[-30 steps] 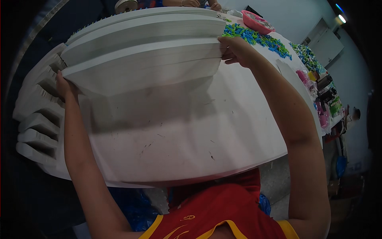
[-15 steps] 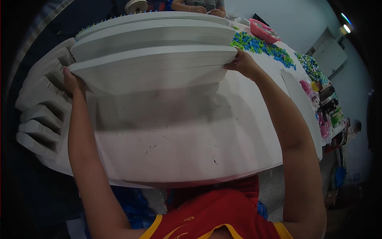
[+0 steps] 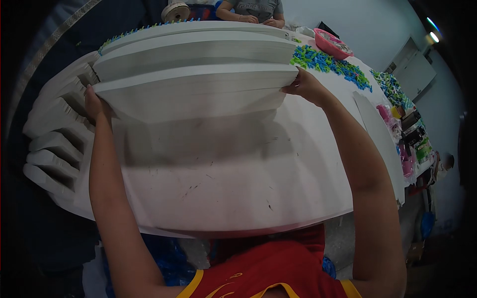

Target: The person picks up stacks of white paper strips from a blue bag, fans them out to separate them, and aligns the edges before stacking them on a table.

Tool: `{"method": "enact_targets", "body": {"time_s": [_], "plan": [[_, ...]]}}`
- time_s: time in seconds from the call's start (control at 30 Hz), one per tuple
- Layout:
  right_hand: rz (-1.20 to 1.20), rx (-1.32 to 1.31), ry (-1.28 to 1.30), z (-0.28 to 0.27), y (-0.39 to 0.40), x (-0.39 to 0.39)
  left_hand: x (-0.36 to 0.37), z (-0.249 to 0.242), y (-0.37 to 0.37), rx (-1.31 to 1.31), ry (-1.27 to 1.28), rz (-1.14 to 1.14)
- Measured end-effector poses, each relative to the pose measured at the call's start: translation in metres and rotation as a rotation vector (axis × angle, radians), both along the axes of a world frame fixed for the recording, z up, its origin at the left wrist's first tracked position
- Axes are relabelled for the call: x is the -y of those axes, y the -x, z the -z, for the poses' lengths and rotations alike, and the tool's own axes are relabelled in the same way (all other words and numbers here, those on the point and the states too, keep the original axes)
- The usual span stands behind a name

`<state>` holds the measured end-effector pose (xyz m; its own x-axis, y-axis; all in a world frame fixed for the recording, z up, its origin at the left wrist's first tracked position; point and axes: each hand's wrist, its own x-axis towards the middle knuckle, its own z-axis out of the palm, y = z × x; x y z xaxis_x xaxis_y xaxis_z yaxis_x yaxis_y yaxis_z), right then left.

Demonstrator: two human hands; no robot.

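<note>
A long stack of white paper or card sheets (image 3: 198, 97) stands on edge across the white table, leaning a little. My left hand (image 3: 96, 105) is closed around its left end. At the right end my right hand (image 3: 308, 88) pinches the stack, thumb below and fingers near the top corner. Just behind, more white stacks (image 3: 194, 49) lie in parallel rows. To the left of my left hand, several folded or bent bundles of white sheets (image 3: 54, 144) line the table edge.
Blue and green plastic clips (image 3: 330, 64) lie spread at the far right, beside a pink basket (image 3: 333, 44). Packages and dark boxes (image 3: 410, 126) crowd the right edge. A co-worker (image 3: 256, 11) sits across the table (image 3: 228, 193). A spool (image 3: 175, 12) stands at the back.
The whole view has shifted slightly, with things sitting a little lower and to the right. My hands keep the same hold on the stack's ends.
</note>
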<state>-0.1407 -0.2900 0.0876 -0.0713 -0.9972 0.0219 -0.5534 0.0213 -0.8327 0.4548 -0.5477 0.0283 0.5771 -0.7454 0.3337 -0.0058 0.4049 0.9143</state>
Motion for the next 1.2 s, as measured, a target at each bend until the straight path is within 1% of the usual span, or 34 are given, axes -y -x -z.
{"method": "enact_targets", "body": {"time_s": [0.07, 0.1, 0.13, 0.17, 0.2, 0.23, 0.27, 0.3, 0.37, 0.4, 0.47, 0.5, 0.57, 0.6, 0.67, 0.7, 0.73, 0.77, 0.83, 0.87, 0.9, 0.93, 0.97, 1.03, 1.07, 1.13, 1.2], "plan": [[-0.012, 0.017, -0.032, -0.005, -0.006, -0.007, -0.007, -0.002, 0.004, -0.043, -0.001, 0.037], [0.036, 0.066, 0.024, -0.006, -0.01, -0.014, -0.008, -0.003, 0.002, -0.043, 0.003, 0.026], [0.081, 0.116, 0.078, -0.009, -0.018, -0.019, -0.004, 0.001, -0.001, 0.05, -0.014, -0.05], [0.065, 0.118, 0.08, -0.013, -0.026, -0.02, -0.001, 0.004, -0.005, 0.144, -0.032, -0.126], [0.125, 0.206, 0.094, -0.016, -0.033, -0.021, 0.003, 0.006, -0.007, 0.146, -0.031, -0.14], [0.187, 0.296, 0.107, -0.017, -0.037, -0.02, 0.004, 0.006, -0.006, 0.086, -0.017, -0.102], [0.179, 0.301, 0.106, -0.011, -0.033, -0.014, 0.004, 0.006, -0.004, 0.027, -0.001, -0.06], [0.184, 0.3, 0.062, -0.002, -0.023, -0.006, 0.003, 0.006, -0.004, 0.032, 0.0, -0.065], [0.183, 0.3, 0.021, 0.004, -0.02, -0.001, 0.0, 0.004, -0.002, -0.053, 0.004, 0.052], [0.209, 0.306, 0.016, 0.006, -0.018, 0.0, -0.001, 0.002, -0.001, -0.052, 0.008, 0.047], [0.232, 0.316, 0.013, 0.004, -0.021, -0.001, -0.004, 0.001, -0.001, 0.002, -0.07, -0.01], [0.233, 0.335, -0.002, 0.003, -0.022, -0.002, -0.006, -0.001, -0.002, 0.006, -0.065, -0.011], [0.244, 0.362, -0.011, 0.003, -0.025, -0.009, -0.005, -0.002, -0.006, 0.061, -0.139, 0.02], [0.292, 0.394, -0.025, 0.003, -0.025, -0.014, -0.005, -0.003, -0.007, 0.068, -0.133, 0.031], [0.355, 0.432, -0.029, 0.005, -0.018, -0.03, -0.012, -0.003, -0.006, -0.01, -0.136, 0.066], [0.349, 0.383, -0.047, 0.007, -0.013, -0.043, -0.016, -0.005, -0.009, -0.004, -0.13, 0.082], [0.345, 0.334, -0.065, 0.009, -0.007, -0.058, -0.017, -0.002, -0.018, -0.072, -0.172, 0.056], [0.363, 0.341, -0.059, 0.012, -0.001, -0.076, -0.028, -0.005, -0.016, -0.14, -0.217, 0.031], [0.352, 0.211, -0.156, 0.019, 0.012, -0.12, -0.059, -0.01, 0.0, -0.316, -0.19, -0.08], [0.369, 0.218, -0.153, 0.023, 0.022, -0.143, -0.059, 0.002, -0.006, -0.249, -0.134, -0.106], [0.369, 0.075, -0.165, 0.029, 0.032, -0.169, -0.057, 0.017, -0.016, -0.181, -0.08, -0.132], [0.366, -0.069, -0.177, 0.035, 0.044, -0.195, -0.069, 0.025, -0.02, -0.099, -0.076, -0.027], [0.38, -0.062, -0.176, 0.043, 0.056, -0.221, -0.08, 0.032, -0.024, -0.016, -0.069, 0.077], [0.504, -0.357, -0.089, 0.063, 0.08, -0.273, -0.082, 0.07, -0.03, 0.037, -0.096, 0.073], [0.516, -0.349, -0.092, 0.069, 0.092, -0.299, -0.084, 0.081, -0.029, 0.085, -0.124, 0.052], [0.591, -0.432, -0.092, 0.08, 0.113, -0.343, -0.135, 0.071, 0.016, 0.099, -0.153, 0.101], [0.624, -0.432, -0.072, 0.093, 0.136, -0.378, -0.177, 0.063, 0.065, 0.121, -0.181, 0.144]]}}
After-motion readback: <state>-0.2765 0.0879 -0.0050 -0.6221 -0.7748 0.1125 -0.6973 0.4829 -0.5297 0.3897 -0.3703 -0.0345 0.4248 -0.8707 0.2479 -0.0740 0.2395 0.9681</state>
